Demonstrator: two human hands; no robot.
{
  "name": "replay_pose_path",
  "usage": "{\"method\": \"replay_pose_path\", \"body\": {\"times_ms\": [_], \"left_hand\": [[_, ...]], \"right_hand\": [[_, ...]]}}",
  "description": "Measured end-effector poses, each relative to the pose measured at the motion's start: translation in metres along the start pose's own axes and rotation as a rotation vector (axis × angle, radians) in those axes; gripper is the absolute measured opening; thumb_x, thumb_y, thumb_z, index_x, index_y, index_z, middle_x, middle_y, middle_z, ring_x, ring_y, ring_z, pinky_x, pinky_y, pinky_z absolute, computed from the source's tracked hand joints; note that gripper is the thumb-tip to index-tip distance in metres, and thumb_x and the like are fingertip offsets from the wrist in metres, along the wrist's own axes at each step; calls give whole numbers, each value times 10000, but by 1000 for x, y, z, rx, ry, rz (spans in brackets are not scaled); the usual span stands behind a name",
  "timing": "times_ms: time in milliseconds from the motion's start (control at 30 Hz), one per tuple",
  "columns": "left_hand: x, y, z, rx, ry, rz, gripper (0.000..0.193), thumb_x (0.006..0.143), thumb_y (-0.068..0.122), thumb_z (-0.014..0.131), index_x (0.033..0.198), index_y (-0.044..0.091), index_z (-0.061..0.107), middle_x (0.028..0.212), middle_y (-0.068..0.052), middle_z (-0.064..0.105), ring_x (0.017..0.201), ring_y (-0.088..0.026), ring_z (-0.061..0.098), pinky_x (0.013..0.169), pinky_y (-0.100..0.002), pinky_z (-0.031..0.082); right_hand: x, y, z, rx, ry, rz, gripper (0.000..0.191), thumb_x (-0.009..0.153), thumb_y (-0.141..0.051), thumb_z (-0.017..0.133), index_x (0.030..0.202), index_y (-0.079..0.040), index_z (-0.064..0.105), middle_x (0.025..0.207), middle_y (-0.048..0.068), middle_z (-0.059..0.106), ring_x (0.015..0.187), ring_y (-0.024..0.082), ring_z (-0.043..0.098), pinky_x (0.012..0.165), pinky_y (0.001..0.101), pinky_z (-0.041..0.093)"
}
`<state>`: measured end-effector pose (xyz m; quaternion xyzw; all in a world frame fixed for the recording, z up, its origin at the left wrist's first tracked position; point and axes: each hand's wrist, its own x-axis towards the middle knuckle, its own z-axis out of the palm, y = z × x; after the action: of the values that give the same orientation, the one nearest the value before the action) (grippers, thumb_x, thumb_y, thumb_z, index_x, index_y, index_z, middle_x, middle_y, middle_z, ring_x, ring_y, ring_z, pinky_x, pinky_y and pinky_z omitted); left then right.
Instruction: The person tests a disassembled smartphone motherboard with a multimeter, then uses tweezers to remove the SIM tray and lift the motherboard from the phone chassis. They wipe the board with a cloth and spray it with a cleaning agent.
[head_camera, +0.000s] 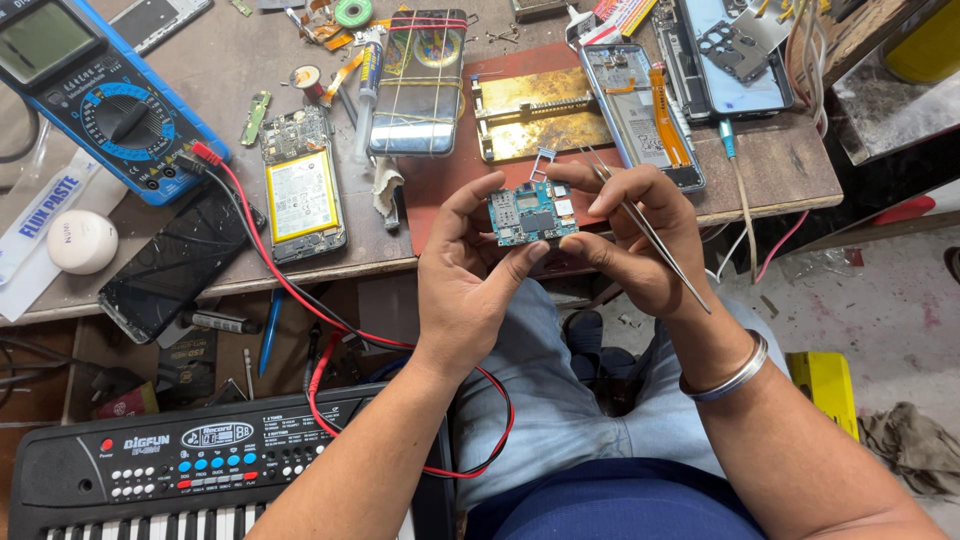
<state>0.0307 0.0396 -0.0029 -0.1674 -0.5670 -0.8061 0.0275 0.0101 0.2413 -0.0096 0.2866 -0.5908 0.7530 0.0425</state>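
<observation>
**benchrat:** The small blue-green phone circuit board with silver shield cans (533, 212) sits up off the bench, pinched between both hands over the person's lap. The left hand (468, 275) has it from the left and below: thumb against the lower edge, fingers curled around the far left side. The right hand (640, 235) closes on the board's right edge with thumb and forefinger, and the same hand also keeps the thin steel tweezers (650, 235) tucked between its fingers, the points sticking up past the board's top edge, the long end trailing down toward the wrist with the metal bangle (728, 378).

**solderjoe:** Edge grip is the right call, keeps skin off the connectors. I'd say the risk is those tweezer points, they're just beside a little silver tray frame (543, 160) poking up above the board. Whoever does this should rotate with the left hand only and let the right one steady.

**benchrat:** Agreed. Beyond the fingertips there's a brass-coloured metal phone frame (535, 112) on the wooden bench (780, 165). Further left of the left hand, an opened phone with a yellow-white battery (302, 190), and the blue multimeter (95, 95) with its red lead (300, 300) looping down under the left forearm. Easy to snag that.
</observation>
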Motion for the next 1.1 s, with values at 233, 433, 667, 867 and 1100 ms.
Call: {"method": "replay_pose_path", "body": {"times_ms": [233,433,667,867,1100], "left_hand": [[0,-1,0,17,6,2,605,959,-3,749,1484,17,451,1241,-76,631,1149,-139,667,1018,-304,588],[-1,-1,-1,13,4,17,602,965,11,754,1486,14,453,1246,-78,629,1157,-137,661,1026,-305,582],[-1,-2,-1,3,3,25,602,968,26,758,1487,10,452,1260,-85,626,1172,-140,656,1041,-307,576],[-1,-1,0,-15,0,25,604,967,21,756,1488,8,451,1270,-88,623,1170,-144,659,1035,-308,577],[-1,1,0,14,-4,40,610,972,11,750,1503,2,449,1281,-91,632,1164,-144,663,1019,-304,579]], "right_hand": [[-1,1,0,-2,9,9,331,954,19,758,1151,-105,524,1481,266,580,1490,321,528,1176,433,537],[0,-1,1,-33,-4,-22,315,954,-8,775,1141,-96,537,1459,248,609,1505,324,527,1269,469,453],[1,-4,3,-18,-1,0,300,950,-35,784,1123,-98,547,1447,240,615,1492,318,535,1257,478,456],[1,-6,2,-59,-15,-11,293,958,-20,775,1128,-83,544,1454,249,613,1504,321,530,1284,477,441],[1,-6,0,-37,-26,28,289,949,3,763,1121,-76,545,1452,252,602,1495,311,521,1245,475,470]]}}
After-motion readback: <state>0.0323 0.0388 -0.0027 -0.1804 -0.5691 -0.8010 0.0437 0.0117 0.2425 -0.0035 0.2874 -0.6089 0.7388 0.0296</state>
